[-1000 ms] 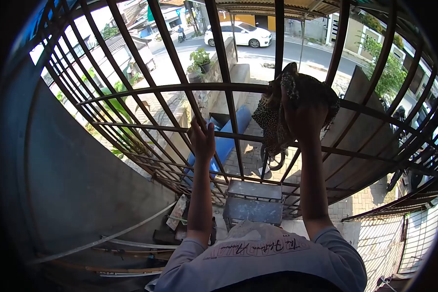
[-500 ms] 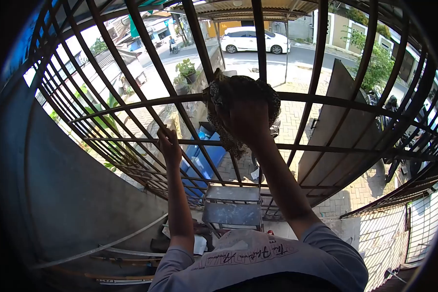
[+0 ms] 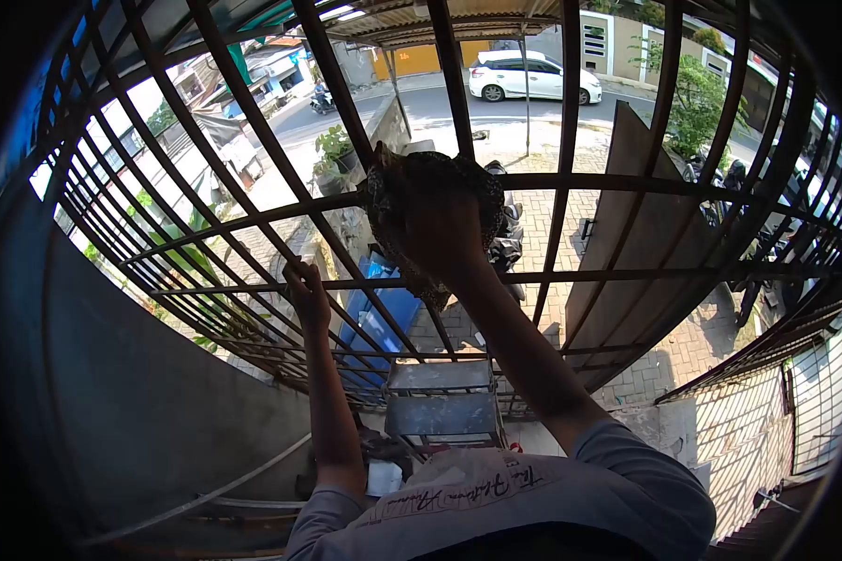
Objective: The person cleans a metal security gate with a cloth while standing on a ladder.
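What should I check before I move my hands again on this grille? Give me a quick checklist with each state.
1. Left hand gripping the grille: ok, fingers curled at a bar, near the lower crossbar.
2. Right hand holding the patterned cloth: ok, bunched in the grip.
3. Cloth meeting the upper crossbar: ok, it appears pressed there.
4. Bar surface under the cloth: cannot tell, covered.
5. Footing: cannot tell, feet out of view.
6. Metal step below, steady: cannot tell from this view.
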Available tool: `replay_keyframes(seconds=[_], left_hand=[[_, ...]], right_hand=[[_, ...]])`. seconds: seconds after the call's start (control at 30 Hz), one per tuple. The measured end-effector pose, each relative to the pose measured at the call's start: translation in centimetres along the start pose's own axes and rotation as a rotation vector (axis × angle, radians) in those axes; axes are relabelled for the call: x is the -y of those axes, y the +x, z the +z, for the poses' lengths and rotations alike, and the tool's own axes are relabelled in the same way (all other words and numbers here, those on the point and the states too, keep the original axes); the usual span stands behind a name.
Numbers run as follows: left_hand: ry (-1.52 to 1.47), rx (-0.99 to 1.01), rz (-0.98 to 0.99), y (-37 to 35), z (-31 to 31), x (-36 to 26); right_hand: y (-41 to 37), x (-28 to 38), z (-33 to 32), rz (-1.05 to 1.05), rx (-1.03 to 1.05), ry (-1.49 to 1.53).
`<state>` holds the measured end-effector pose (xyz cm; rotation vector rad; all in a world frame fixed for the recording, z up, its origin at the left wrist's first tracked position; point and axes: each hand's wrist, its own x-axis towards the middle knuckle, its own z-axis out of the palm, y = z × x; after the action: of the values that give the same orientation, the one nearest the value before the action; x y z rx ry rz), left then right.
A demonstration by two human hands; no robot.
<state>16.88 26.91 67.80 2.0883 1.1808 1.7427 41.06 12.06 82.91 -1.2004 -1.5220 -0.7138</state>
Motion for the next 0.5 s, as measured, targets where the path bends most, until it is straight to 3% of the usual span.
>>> replay_keyframes(seconds=[0.13, 0.5], left_hand=[[0.004, -0.045, -0.008, -0.1, 0.2, 0.3], [-0.055, 0.07, 0.032, -0.1, -1.0, -0.1]], right_hand=[[0.3, 0.1, 0.0, -0.01, -0.041, -0.027], [-0.1, 0.2, 0.1, 0.012, -0.02, -0.119]])
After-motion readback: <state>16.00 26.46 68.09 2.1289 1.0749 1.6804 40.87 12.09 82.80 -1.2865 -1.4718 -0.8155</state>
